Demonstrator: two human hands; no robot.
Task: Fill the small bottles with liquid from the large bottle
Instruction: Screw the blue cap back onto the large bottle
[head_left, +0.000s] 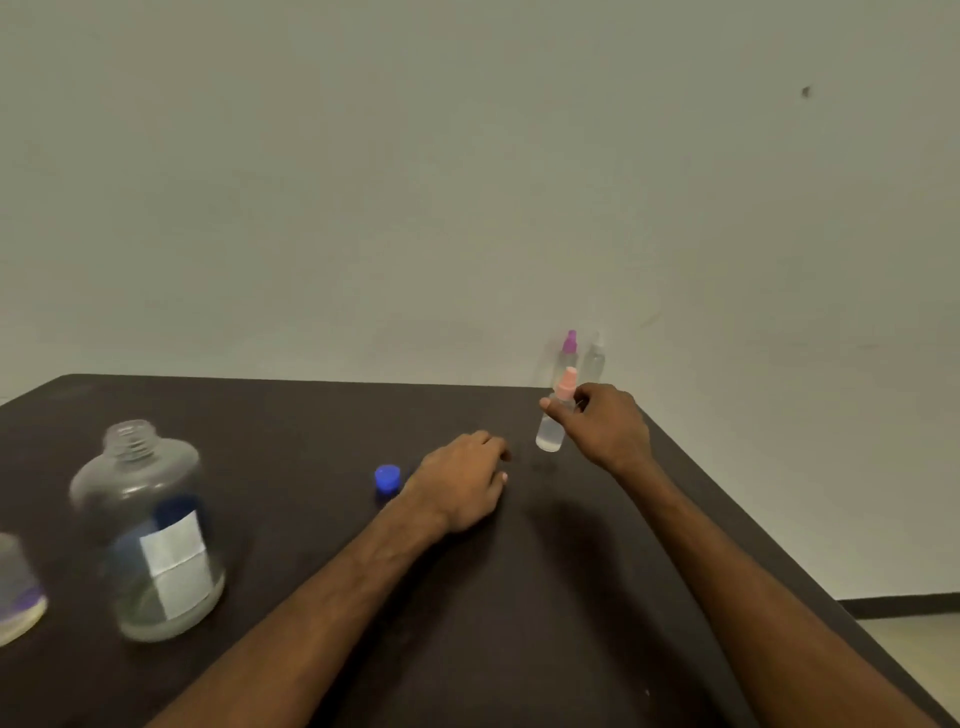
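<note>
At the far left edge we see part of a clear rounded container (18, 587), cut off. Next the large clear plastic bottle (148, 535) stands uncapped on the dark brown table (311, 426), white label on its side. A round blue cap (387, 478) lies just beside the left hand (462, 480), which rests on the table, fingers loosely curled, holding nothing. The right hand (608, 426) pinches the small clear spray bottle with a pink top (553, 426) near its neck, upright; we cannot tell whether its base touches the table. Behind it stand a purple-topped small bottle (569, 358) and a pale-topped small bottle (595, 364).

Bare left hand (462, 483) and right hand (608, 426) (forearms (311, 597) bare too, nails (504, 476) short).
</note>
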